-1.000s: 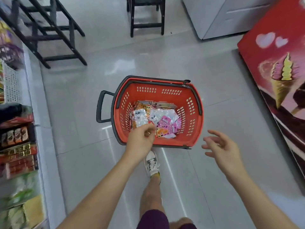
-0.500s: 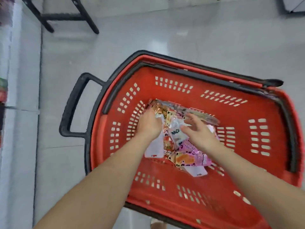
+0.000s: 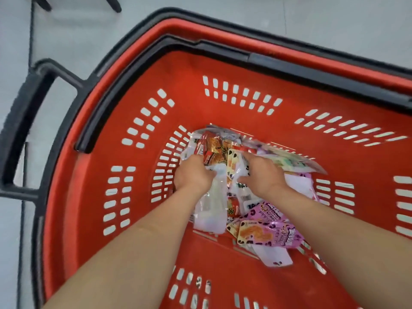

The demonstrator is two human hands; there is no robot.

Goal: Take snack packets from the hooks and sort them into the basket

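Observation:
A red basket (image 3: 189,70) with a black rim stands on the floor and fills the view. A pile of snack packets (image 3: 225,150) lies on its bottom, with pink ones (image 3: 267,234) nearest me. Both my hands reach down into the pile. My left hand (image 3: 194,175) has its fingers curled round a clear white packet (image 3: 211,204) at the pile's left side. Beside it, my right hand (image 3: 264,175) pinches a yellow and white packet (image 3: 235,163) between thumb and fingers. The fingertips of both hands are hidden by packets.
The basket's black pull handle (image 3: 22,108) sticks out to the left over the grey tiled floor (image 3: 66,30). Dark furniture legs (image 3: 113,5) stand at the top left. A long folded black handle (image 3: 156,52) lies along the basket's far rim.
The view has dropped from standing height to close over the basket. Both hands went from above the rim down into the pile, and my right hand closed from flat onto a packet.

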